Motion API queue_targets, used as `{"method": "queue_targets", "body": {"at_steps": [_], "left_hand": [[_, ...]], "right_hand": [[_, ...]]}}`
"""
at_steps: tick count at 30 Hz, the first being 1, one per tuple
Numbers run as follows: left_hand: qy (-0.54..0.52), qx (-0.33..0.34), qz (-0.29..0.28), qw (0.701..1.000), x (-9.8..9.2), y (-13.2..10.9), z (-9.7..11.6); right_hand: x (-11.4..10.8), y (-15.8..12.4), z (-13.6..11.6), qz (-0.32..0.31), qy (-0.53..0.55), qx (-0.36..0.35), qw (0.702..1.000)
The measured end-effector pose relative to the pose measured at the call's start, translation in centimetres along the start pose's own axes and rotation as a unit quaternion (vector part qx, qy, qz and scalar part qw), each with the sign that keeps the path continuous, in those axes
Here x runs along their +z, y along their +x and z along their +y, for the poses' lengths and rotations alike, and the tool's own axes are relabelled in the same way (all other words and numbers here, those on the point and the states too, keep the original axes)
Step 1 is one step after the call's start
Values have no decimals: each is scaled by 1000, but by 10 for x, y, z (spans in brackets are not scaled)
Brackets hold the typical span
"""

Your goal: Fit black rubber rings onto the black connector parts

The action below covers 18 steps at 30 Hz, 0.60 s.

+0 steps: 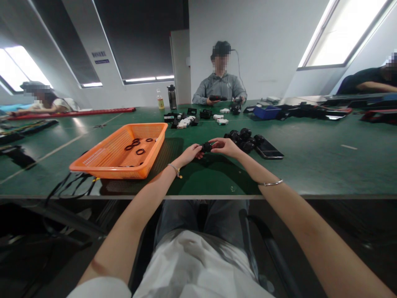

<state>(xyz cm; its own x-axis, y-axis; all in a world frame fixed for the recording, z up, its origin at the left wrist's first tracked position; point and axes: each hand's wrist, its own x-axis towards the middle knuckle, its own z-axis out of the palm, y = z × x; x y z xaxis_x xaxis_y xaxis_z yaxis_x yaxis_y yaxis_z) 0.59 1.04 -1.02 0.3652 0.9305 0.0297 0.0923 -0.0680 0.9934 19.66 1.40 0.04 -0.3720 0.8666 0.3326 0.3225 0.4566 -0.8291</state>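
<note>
Between my hands is a small round black part point(206, 147), held just above the green table; its exact kind is too small to tell. My left hand point(192, 153) is closed around its left end. On the right end, the fingertips and thumb of my right hand point(226, 146) pinch it. A pile of similar round black parts point(245, 140) lies right behind my right hand. To the left, an orange plastic basket point(124, 169) holds several thin black rings point(140, 152).
A dark phone point(269, 149) lies beside the pile. Black and white parts point(186, 121), a bottle point(160, 100) and a dark flask point(171, 97) stand farther back. Across the table point(310, 165) a person point(221, 85) handles black devices. A blue bin point(266, 112) is at back right.
</note>
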Motion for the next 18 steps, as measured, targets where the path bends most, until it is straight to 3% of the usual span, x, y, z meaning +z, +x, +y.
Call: {"method": "queue_targets", "body": {"at_steps": [13,18], "left_hand": [[5,10,-5,1000,-2,0,-2],[36,37,-36,998,-1,-3,-1]], "right_hand": [[-1,2,3,20,-38,-8,999],[1,1,0,10,-34,-14,999]]}}
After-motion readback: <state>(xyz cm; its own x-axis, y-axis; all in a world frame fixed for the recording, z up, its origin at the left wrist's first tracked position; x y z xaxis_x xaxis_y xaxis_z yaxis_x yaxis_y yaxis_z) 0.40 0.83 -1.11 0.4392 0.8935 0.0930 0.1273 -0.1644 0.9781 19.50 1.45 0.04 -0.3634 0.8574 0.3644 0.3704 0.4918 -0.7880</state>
